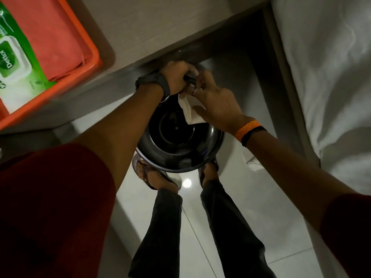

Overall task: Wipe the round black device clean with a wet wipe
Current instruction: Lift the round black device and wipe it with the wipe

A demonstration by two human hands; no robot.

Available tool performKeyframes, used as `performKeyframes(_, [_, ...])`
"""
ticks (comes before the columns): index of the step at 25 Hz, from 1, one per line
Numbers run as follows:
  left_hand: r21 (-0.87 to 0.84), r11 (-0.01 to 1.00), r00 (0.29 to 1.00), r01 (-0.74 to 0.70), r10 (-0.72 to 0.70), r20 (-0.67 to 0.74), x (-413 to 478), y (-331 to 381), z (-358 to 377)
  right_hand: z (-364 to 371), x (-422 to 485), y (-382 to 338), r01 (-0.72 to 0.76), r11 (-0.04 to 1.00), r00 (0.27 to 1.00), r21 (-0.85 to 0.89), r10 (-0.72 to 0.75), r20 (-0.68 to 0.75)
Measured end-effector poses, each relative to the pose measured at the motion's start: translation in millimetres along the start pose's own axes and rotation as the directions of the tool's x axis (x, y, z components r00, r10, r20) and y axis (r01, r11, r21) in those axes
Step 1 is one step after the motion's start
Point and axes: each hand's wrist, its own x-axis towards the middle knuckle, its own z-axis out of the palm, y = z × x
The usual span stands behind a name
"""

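Observation:
The round black device (176, 145) is glossy, with a raised centre disc, and is held in the air above my feet. My left hand (175, 79) grips its far end, fingers wrapped round a dark handle-like part. My right hand (212, 103) holds a folded white wet wipe (189, 111) pressed against the device's upper part next to my left hand. Most of the wipe is hidden under my fingers.
An orange tray (88, 63) on a pale wooden desk (152, 27) at upper left holds a green wet-wipe pack (14, 57) and pink cloth. A bed with white sheets (331, 77) fills the right. Glossy white floor tiles (192, 227) lie below.

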Motion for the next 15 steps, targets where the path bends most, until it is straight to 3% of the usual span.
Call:
performKeyframes(4, [-0.011, 1.0, 1.0, 0.004, -0.004, 0.026, 6, -2, 1, -2, 5, -2, 0.172, 0.985, 0.985, -0.022, -0.171, 0.038])
performKeyframes(7, [-0.076, 0.997, 0.997, 0.019, -0.014, 0.074, 2, 0, 3, -7, 1, 5, 0.123, 0.992, 0.992, -0.01, -0.122, 0.041])
performKeyframes(9, [-0.103, 0.994, 0.99, 0.038, -0.023, 0.136, -7, 0, 4, -10, -15, 16, 0.014, 0.978, 0.993, 0.207, 0.011, -0.119])
performKeyframes(10, [-0.105, 0.994, 0.986, 0.037, -0.02, 0.165, -16, -1, 5, -13, -24, 21, -0.041, 0.921, 0.969, 0.388, 0.131, -0.21])
performKeyframes(12, [-0.096, 0.995, 0.981, 0.014, 0.005, 0.196, -42, -4, 7, -16, -42, 27, -0.11, 0.697, 0.872, 0.708, 0.41, -0.267])
performKeyframes(13, [-0.092, 0.995, 0.98, 0.031, -0.012, 0.198, -58, -7, 8, -14, -49, 27, -0.14, 0.615, 0.811, 0.776, 0.521, -0.267])
performKeyframes(15, [-0.077, 0.991, 0.981, 0.106, -0.092, 0.172, -90, -14, 13, -4, -59, 24, -0.227, 0.561, 0.7, 0.796, 0.662, -0.267])
